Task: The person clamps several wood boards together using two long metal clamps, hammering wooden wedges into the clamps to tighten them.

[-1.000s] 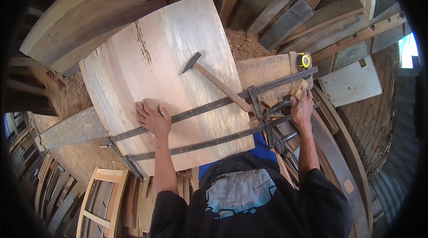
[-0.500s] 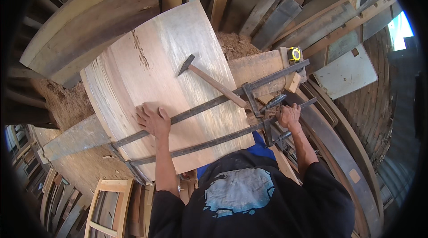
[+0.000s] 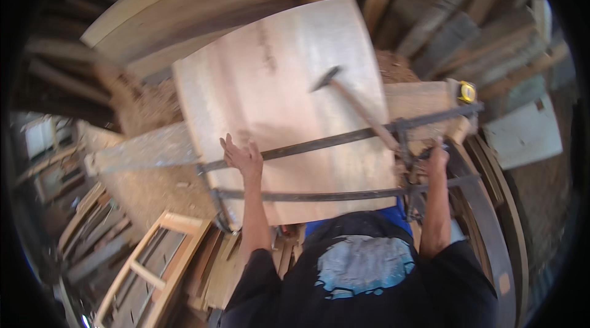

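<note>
Curling, the right hand (image 3: 437,159) grasps a clamp (image 3: 332,143).

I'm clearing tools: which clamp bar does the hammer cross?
The far clamp bar, higher in view; the hammer handle stops short of the near clamp bar.

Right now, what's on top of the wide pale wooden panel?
A wooden-handled hammer and two long dark metal clamps lie across the panel; the left hand is over it. Wood beneath them is hidden.

A broad, pale wooden panel (image 3: 307,82) lies flat mid-frame. Two long, dark metal bar clamps (image 3: 326,143) cross its lower part.
</note>
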Demonstrator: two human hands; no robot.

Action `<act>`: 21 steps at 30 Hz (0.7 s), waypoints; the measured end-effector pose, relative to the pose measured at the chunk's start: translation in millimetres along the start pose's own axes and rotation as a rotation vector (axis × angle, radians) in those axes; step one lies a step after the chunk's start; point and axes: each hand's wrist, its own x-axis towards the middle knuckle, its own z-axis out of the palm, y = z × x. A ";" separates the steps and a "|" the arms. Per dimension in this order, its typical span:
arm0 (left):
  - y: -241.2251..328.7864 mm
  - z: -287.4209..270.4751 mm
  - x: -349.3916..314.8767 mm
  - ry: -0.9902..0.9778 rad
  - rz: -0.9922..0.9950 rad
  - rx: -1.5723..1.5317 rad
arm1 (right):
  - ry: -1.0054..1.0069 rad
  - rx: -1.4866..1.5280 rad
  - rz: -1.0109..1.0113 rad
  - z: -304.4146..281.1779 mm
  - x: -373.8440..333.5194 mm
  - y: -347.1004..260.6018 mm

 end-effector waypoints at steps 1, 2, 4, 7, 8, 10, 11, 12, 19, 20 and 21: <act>-6.5 -8.7 10.5 0.083 -0.150 0.036 | -0.124 0.188 -0.049 -13.0 31.0 14.4; -37.1 -36.7 21.0 0.129 -0.171 0.110 | -0.033 0.215 -0.133 4.8 19.7 18.7; -93.3 -68.4 29.1 0.059 -0.530 0.337 | 0.099 0.122 -0.090 9.0 12.0 15.3; -205.2 -117.7 15.3 -0.197 -0.725 0.062 | -0.016 0.184 0.016 40.1 -32.8 12.1; -214.6 -117.2 7.4 -0.199 -0.734 0.062 | -0.017 0.174 0.014 40.3 -30.7 16.5; -179.8 -93.4 3.3 -0.363 -0.702 -0.415 | -0.024 0.202 -0.070 17.2 -16.0 4.6; -195.4 -83.6 -1.5 -0.372 -0.707 -0.421 | -0.016 0.197 -0.079 8.6 -13.5 2.7; -229.3 -95.8 -9.3 -0.359 -0.705 -0.376 | -0.183 0.280 -0.050 12.5 -17.0 7.5; -253.2 -82.5 -27.1 -0.385 -0.759 0.052 | -0.508 0.423 0.107 -3.0 3.4 12.7; -250.0 -85.3 -28.5 -0.379 -0.756 0.051 | -0.513 0.427 0.107 0.6 -1.3 9.9; -244.4 -90.6 -25.9 -0.363 -0.714 0.002 | -0.419 0.383 0.111 4.2 -6.2 8.8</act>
